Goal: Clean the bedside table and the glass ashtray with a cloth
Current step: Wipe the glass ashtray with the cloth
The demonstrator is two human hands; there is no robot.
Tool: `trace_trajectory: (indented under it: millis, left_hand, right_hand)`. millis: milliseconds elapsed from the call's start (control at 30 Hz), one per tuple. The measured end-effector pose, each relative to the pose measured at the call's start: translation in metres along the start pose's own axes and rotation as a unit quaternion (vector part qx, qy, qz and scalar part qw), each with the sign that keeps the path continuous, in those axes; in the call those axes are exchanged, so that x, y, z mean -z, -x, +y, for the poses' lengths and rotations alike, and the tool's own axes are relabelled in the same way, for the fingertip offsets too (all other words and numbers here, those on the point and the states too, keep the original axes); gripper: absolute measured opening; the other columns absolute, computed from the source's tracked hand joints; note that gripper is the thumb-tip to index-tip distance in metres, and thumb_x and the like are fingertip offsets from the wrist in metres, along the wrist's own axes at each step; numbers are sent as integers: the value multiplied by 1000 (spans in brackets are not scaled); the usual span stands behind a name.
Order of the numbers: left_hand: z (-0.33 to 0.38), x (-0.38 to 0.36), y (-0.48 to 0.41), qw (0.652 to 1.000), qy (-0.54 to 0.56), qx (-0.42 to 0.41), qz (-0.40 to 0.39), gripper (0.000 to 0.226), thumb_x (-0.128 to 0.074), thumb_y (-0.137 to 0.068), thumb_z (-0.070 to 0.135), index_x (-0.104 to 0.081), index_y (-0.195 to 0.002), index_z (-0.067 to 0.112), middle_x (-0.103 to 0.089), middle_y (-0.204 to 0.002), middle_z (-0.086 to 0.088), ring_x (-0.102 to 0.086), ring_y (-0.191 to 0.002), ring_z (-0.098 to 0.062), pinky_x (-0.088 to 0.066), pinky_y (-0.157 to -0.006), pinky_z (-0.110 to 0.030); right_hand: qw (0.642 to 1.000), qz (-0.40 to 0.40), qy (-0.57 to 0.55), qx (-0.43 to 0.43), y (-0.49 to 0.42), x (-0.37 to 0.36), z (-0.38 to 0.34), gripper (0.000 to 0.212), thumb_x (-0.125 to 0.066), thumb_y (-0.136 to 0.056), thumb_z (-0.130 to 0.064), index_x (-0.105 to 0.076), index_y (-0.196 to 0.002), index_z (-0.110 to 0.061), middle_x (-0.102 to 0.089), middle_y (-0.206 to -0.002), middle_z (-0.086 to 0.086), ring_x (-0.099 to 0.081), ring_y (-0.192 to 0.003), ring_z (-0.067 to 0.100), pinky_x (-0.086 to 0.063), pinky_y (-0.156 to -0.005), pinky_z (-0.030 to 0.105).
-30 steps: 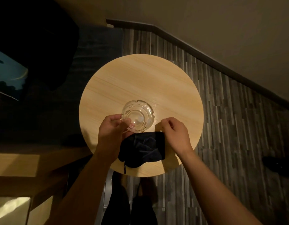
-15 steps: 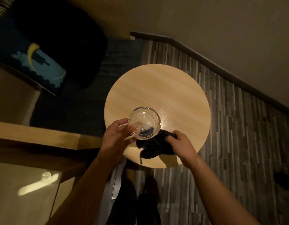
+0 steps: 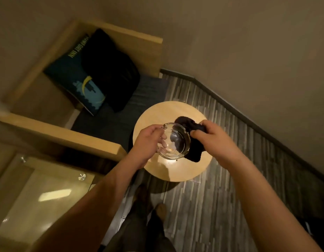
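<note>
A round light wooden bedside table stands below me. The clear glass ashtray is held above it, tilted, with my left hand gripping its left rim. My right hand clutches a bunched dark cloth against the ashtray's right side; part of the cloth hangs behind and below the glass.
A dark seat with a black cushion and a blue printed pillow sits left of the table inside a wooden frame. A glass-topped surface lies at lower left. The wall runs along the striped floor on the right.
Both the ashtray and the cloth have been lifted off the table. The cloth is now bunched in my right hand beside the ashtray. The view has pulled back and swung left.
</note>
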State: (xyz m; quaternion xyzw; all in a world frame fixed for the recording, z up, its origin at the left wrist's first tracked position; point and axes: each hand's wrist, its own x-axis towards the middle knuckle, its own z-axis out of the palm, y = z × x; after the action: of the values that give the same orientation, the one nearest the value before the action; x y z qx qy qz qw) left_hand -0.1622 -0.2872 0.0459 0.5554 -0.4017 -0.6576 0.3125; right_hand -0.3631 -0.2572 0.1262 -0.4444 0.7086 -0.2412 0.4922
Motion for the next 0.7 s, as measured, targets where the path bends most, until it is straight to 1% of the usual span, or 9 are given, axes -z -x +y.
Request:
trace_trajectory:
  millis: [100, 167, 233, 300, 333, 400, 500, 600, 700]
  left_hand:
    - [29, -13, 14, 999, -31, -42, 6, 28, -48, -105, 25, -69, -89, 17, -66, -71, 5, -63, -61, -16, -56, -65, -41]
    - [45, -18, 21, 998, -14, -53, 11, 28, -49, -104, 25, -70, -88, 16, -64, -72, 3, -62, -60, -17, -55, -62, -41]
    - [59, -22, 28, 998, 22, -50, 5, 27, -50, -104, 22, -72, -93, 11, -64, -76, -3, -61, -58, -17, -55, -55, -35]
    - [71, -25, 33, 997, 55, -50, -8, 28, -49, -104, 19, -73, -101, 6, -64, -76, -7, -61, -56, -17, -52, -50, -31]
    - [76, -26, 36, 996, 65, -52, -19, 28, -49, -104, 18, -74, -103, 6, -65, -75, -7, -61, -56, -17, -52, -50, -30]
    - [85, -29, 41, 995, 69, -59, -44, 29, -49, -105, 20, -76, -107, 10, -66, -75, -6, -62, -58, -16, -52, -52, -31]
    - [94, -38, 47, 991, 91, -70, -69, 30, -50, -106, 21, -77, -105, 10, -68, -79, -9, -64, -61, -17, -53, -53, -31]
    - [102, -48, 48, 993, 61, -94, -38, 30, -49, -106, 20, -76, -101, 10, -69, -78, -7, -64, -61, -17, -54, -51, -29]
    - [105, -53, 48, 992, 57, -113, -15, 28, -47, -103, 22, -67, -99, 2, -62, -68, -7, -60, -56, -17, -53, -52, -30]
  right_hand:
    - [990, -14, 129, 47, 25, 8, -38, 20, -62, -99, -39, -63, -100, -18, -72, -95, 7, -70, -89, 27, -57, -80, 45]
    - [984, -20, 159, 73, 40, 15, -52, 33, -53, -101, -55, -68, -97, -26, -72, -90, -1, -69, -81, 18, -56, -73, 36]
    - [982, -8, 148, 114, 50, 25, -56, 31, -48, -105, -48, -72, -98, -29, -71, -92, -4, -67, -80, 16, -56, -72, 37]
    - [974, 30, 141, 177, 53, 38, -53, 11, -56, -104, -31, -67, -103, -31, -68, -99, -8, -64, -83, 15, -55, -71, 34]
    - [973, 43, 112, 197, 53, 43, -50, 7, -62, -102, -26, -63, -106, -31, -66, -102, -9, -64, -87, 17, -55, -74, 33]
    - [980, 35, -10, 194, 53, 47, -44, 28, -71, -96, -23, -54, -116, -34, -64, -112, -4, -65, -102, 21, -60, -85, 38]
    - [973, -44, -199, 105, 52, 45, -42, 53, -73, -89, -38, -49, -135, -43, -55, -133, 5, -68, -114, 31, -63, -91, 45]
    - [955, -85, -275, 67, 50, 42, -43, 36, -63, -100, -33, -59, -136, -38, -64, -133, 12, -74, -107, 34, -64, -84, 49]
    - [955, -35, -282, 87, 49, 36, -44, 22, -58, -104, -26, -68, -123, -30, -75, -118, 11, -76, -103, 31, -64, -80, 39]
